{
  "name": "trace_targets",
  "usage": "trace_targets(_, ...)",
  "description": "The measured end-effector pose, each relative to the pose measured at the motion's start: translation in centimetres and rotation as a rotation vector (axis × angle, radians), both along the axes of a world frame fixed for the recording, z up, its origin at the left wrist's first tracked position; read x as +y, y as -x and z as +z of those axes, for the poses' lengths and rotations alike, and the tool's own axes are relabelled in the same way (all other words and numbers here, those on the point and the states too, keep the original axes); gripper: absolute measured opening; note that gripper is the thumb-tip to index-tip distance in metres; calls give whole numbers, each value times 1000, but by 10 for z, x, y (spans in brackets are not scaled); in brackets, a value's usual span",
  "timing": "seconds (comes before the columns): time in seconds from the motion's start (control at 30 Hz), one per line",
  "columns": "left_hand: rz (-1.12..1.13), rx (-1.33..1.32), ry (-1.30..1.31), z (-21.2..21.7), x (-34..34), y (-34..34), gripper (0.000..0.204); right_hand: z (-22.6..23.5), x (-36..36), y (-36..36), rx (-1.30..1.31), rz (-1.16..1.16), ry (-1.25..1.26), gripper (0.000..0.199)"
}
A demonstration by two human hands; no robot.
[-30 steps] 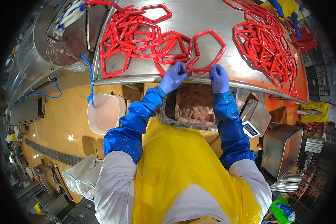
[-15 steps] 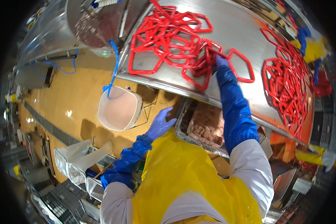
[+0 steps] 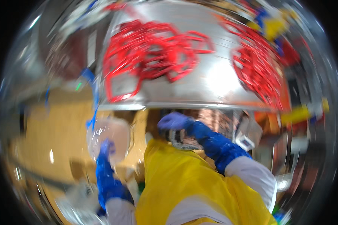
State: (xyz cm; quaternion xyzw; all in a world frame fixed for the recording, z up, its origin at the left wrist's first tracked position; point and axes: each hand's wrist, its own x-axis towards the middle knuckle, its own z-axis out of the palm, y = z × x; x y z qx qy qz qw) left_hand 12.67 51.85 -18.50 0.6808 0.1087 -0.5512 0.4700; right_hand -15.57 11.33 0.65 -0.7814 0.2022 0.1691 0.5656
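Observation:
The picture is smeared by motion. My right hand (image 3: 172,121), in a purple glove and blue sleeve, hangs just off the front edge of the steel table (image 3: 199,98), beside a bin of pinkish ground meat (image 3: 208,122). Over the pale tub (image 3: 118,131) is my left hand (image 3: 108,147), gloved the same way. Blur hides how the fingers of both hands are set, and nothing can be made out in either. A tangled heap of red linked sausages (image 3: 150,52) lies on the table's left part, apart from my hands.
Another heap of red linked sausages (image 3: 257,65) covers the table's right end. A co-worker in yellow and blue (image 3: 272,26) stands beyond it. A blue strap (image 3: 95,93) hangs between the table and the machine at left. Clear plastic bags (image 3: 77,204) sit at lower left.
My right hand has left the sausage heap and come back off the table toward my body. My left hand has moved left, over the tub. The whole view has turned.

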Motion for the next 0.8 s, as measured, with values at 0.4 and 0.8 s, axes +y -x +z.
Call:
trace_targets(0.4, -990, -16, 1064, 346, -97, 191, 60, 192, 101, 79, -271, 233, -504, 41)
trace_targets(0.8, -534, -772, 117, 12, -11, 181, 32, -93, 30, 330, 426, 170, 294, 62)
